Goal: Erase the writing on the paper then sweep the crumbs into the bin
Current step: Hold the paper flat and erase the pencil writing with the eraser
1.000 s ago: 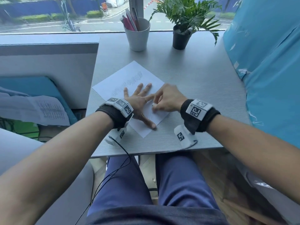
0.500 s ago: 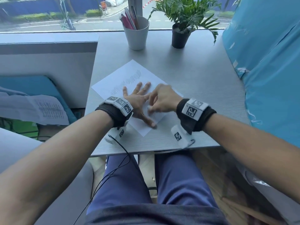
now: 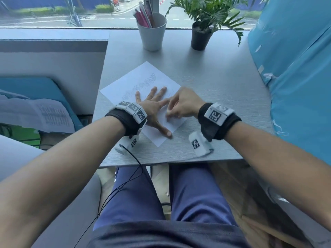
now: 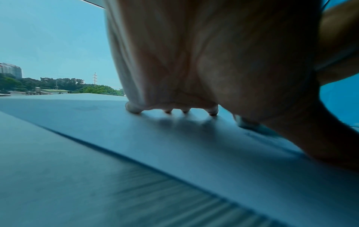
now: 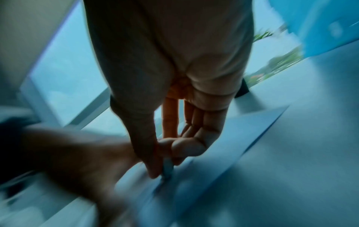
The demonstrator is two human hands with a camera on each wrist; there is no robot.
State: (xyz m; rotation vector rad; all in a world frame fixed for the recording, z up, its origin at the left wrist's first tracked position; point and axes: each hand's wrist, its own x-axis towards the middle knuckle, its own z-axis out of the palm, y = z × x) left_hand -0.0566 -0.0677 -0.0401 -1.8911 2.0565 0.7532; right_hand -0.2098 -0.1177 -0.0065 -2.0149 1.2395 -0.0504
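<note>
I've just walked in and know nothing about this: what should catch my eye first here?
Two bare hands meet over a white sheet of paper lying askew on the grey desk. The left hand lies flat with spread fingers, pinning the sheet, while the right hand pinches a small eraser against it. At the desk's far edge by the window stand a white cup of pens and a potted plant.

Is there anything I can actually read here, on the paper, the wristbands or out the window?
No readable words anywhere.
Paper: pencil lines, too faint and blurred to read.
Printed sheet at left: rows of characters, too small.
Wristbands: black-and-white square codes, no letters.
Red street sign outside: a yellow logo, no legible text.
</note>
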